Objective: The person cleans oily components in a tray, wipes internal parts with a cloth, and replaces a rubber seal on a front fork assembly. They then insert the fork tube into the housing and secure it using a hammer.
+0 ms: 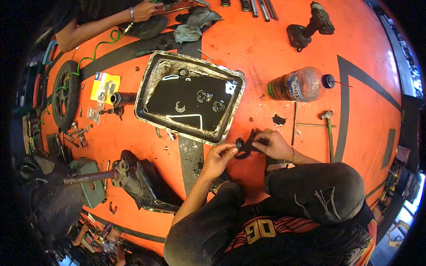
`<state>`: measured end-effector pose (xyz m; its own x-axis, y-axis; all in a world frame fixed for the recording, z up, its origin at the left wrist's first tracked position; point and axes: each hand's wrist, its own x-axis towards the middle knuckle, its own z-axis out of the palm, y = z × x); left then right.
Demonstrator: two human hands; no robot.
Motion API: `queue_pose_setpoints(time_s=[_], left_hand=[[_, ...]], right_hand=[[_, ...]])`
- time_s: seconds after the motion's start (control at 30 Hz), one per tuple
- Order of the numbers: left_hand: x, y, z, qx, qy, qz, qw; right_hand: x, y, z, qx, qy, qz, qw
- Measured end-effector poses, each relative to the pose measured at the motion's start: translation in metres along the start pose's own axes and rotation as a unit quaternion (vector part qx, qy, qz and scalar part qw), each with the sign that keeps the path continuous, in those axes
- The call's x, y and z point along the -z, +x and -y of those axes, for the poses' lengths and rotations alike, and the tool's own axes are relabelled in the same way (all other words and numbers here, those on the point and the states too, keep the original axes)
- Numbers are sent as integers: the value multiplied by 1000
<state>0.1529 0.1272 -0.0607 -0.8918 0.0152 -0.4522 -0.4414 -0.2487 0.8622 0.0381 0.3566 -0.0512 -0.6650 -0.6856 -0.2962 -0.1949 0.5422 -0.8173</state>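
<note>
My left hand (219,160) pinches a small black ring-shaped part (240,143) between thumb and fingertips. Close beside it, my right hand (276,145) is closed on a dark piece of cloth (252,142) that hangs next to the ring. Both hands are low over the orange floor, just in front of my bent knees. Beyond them lies a metal pan (141,96) of dark liquid with several round parts sitting in it. Exactly where the cloth touches the ring is too dark to make out.
Right of the pan lies a big plastic bottle (298,85), with a hammer (329,133) nearer me and a cordless impact driver (310,27) farther back. A wheel (65,96) and a hub-like part with a shaft (126,173) are at left. Another person's arm (100,24) reaches in, top left.
</note>
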Motion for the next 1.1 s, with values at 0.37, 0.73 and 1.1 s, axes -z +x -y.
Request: queue_pose_setpoints(time_s=[0.37, 0.73, 1.1], left_hand=[[-17, 3, 14, 103, 109, 47, 988], [-19, -6, 33, 153, -77, 13, 985], [-16, -2, 18, 172, -185, -53, 966]], right_hand=[[-8, 1, 19, 74, 60, 3, 995], [-8, -4, 25, 226, -24, 21, 974], [-5, -15, 15, 273, -92, 120, 950]])
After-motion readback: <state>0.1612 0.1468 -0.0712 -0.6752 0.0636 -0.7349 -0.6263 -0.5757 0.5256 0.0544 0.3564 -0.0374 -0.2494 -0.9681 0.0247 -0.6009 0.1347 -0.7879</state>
